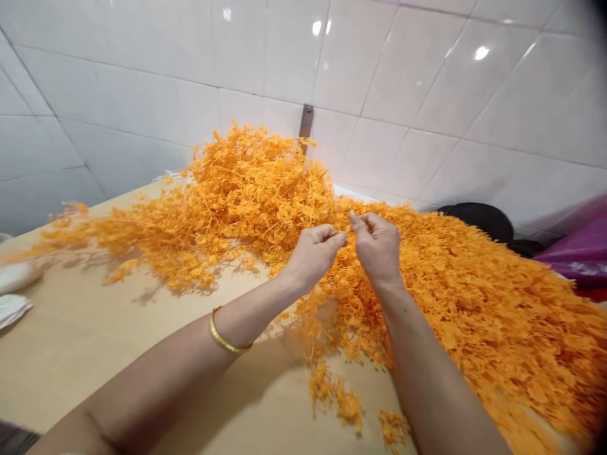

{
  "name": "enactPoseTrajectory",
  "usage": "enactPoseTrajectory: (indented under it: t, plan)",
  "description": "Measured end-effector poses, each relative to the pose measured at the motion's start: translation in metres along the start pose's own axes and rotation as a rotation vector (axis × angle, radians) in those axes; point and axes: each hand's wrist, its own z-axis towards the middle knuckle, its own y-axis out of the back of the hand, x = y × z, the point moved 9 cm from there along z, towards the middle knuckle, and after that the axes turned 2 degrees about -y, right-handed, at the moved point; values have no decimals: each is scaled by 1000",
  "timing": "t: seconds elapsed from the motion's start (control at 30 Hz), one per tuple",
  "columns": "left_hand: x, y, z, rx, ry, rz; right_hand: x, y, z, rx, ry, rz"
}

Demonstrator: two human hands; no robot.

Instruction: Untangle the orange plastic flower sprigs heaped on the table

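Both my hands are raised close together in front of the orange sprigs. My left hand (318, 251), with a gold bangle (222, 335) on its forearm, is closed in a pinch. Just to its right, my right hand (378, 248) is also pinched, thumb against fingers, a small gap between the two. Whatever sits in the fingertips is too thin to make out. Below my hands, a partly blurred orange sprig (332, 385) trails down; whether it hangs from my fingers I cannot tell. A bushy heap of orange sprigs (251, 183) rises behind my left hand.
A broad pile of orange sprigs (497, 309) covers the table's right side. The tan table (95, 341) meets a tiled wall (265, 50) with a metal strip (306, 123). At right are a black rounded object (478, 218) and purple fabric (578, 246); white items (16, 278) lie left.
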Motion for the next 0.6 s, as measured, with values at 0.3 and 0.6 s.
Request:
enactPoseTrajectory:
  t: [0.3,0.6]
  plan:
    - [-71,-4,-24,66,-282,26,-56,64,34,-106,-160,-527]
    - [-76,38,-2,-125,-313,-62,-34,81,-66,112,21,-603]
